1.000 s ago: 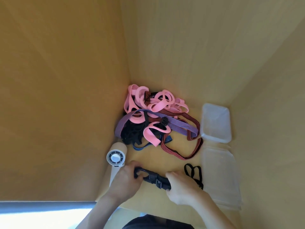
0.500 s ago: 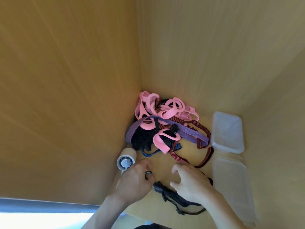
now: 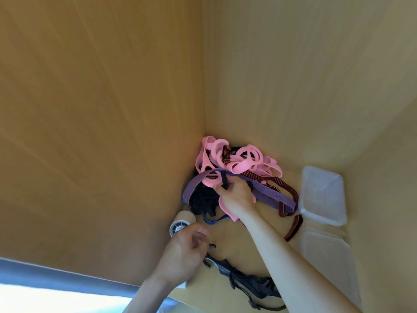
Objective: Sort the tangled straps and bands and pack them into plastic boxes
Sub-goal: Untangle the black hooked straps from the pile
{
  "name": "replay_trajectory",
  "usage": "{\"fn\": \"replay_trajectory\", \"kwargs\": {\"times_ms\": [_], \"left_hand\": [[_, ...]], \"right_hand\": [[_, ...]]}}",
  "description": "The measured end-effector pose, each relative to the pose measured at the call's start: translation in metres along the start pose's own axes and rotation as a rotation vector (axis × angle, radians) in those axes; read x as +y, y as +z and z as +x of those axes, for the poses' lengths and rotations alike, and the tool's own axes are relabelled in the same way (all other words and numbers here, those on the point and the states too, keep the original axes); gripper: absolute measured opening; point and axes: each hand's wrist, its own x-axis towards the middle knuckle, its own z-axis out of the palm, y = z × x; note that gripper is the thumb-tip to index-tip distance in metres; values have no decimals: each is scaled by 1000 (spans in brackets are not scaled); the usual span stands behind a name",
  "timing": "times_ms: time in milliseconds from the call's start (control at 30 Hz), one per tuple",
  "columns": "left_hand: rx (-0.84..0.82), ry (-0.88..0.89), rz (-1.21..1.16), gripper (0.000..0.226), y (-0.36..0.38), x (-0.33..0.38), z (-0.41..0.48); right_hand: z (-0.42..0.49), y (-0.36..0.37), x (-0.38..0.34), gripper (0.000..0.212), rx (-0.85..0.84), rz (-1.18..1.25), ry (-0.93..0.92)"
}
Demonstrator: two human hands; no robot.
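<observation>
The tangled pile (image 3: 237,175) lies in the centre of the frame, in the corner of the table (image 3: 230,242): many pink bands (image 3: 248,157), one purple strap (image 3: 270,195) and black webbing. The right hand (image 3: 237,196), which was on the buckle strap (image 3: 246,279) half a second ago, now reaches into the pile and its fingers pinch a black strap (image 3: 224,180). The left hand (image 3: 185,254) has curled fingers; I cannot tell if they hold something. There are two clear boxes at the right: the upper box (image 3: 322,195) and the lower box (image 3: 327,265).

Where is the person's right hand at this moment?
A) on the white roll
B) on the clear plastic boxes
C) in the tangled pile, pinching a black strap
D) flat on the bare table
C: the right hand is in the tangled pile and pinches a black strap beside the purple band.
</observation>
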Motion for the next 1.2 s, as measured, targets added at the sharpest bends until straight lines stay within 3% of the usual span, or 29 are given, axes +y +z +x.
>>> {"fn": "replay_trajectory", "kwargs": {"times_ms": [133,300,600,1200], "left_hand": [[35,-38,-104,21,-6,-3,-6],[57,-25,-194,21,-8,2,-5],[95,58,-199,21,-8,33,22],[165,11,-155,38,1,66,90]], "right_hand": [[9,-4,3,21,-88,11,14],[9,-35,-17,14,-185,393,38],[3,-80,-63,12,-123,498,-133],[-21,-137,-110,8,14,882,-316]]}}
